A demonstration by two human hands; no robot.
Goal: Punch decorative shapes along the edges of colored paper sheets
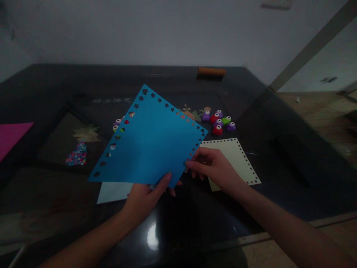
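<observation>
A sheet of blue paper (150, 141) is held up above the table, tilted. Small shapes such as stars and hearts are punched along three of its edges. My left hand (150, 193) grips its lower edge, thumb in front and fingers behind. At the lower right edge, the thumb and fingers of my right hand (212, 163) are closed on the sheet's rim. Something small and pale shows by those fingertips, too indistinct to name. Under my right hand lies a cream sheet (240, 156) with holes along its edges. Part of a pale blue sheet (113, 191) shows beneath the blue one.
Several colourful craft punches (217, 129) stand at the right behind the sheet; others (117, 123) are partly hidden at the left. A pile of small coloured bits (78, 154) and a pink sheet (13, 136) lie left. A brown roll (211, 71) rests at the dark table's back edge.
</observation>
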